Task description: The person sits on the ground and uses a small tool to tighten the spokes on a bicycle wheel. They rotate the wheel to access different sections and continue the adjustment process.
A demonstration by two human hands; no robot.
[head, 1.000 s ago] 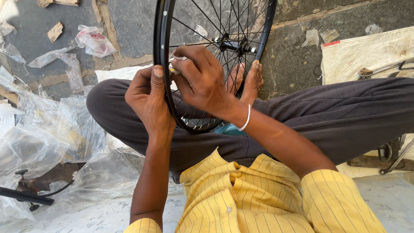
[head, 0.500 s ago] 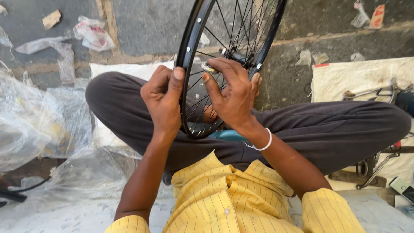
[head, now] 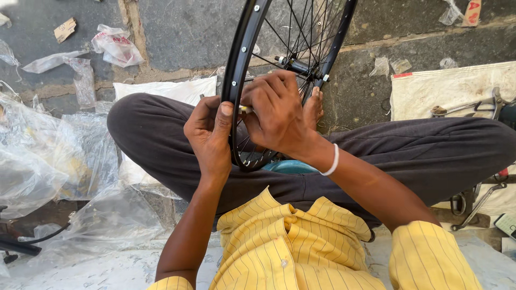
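Hands meet at the black bicycle wheel [head: 243, 70], which stands upright between a seated person's crossed legs in the head camera's view, its lowest arc resting in the lap so both hands can reach the rim. The left hand [head: 210, 134] grips the rim at about eight o'clock on the wheel, fingers curled and thumb pressed on the outer edge, apparently to steady it. The right hand [head: 275, 114] reaches through the spokes [head: 303, 32], fingers pinched narrow on a small pale part at the rim; what it is cannot be told.

At ten o'clock, a crumpled white bag with red print [head: 115, 47] lies on the stone floor [head: 183, 32]. Clear plastic wrapping [head: 43, 156] spreads at nine o'clock. At two o'clock, a dirty cloth [head: 451, 88] with a red corner carries metal tools [head: 457, 110].
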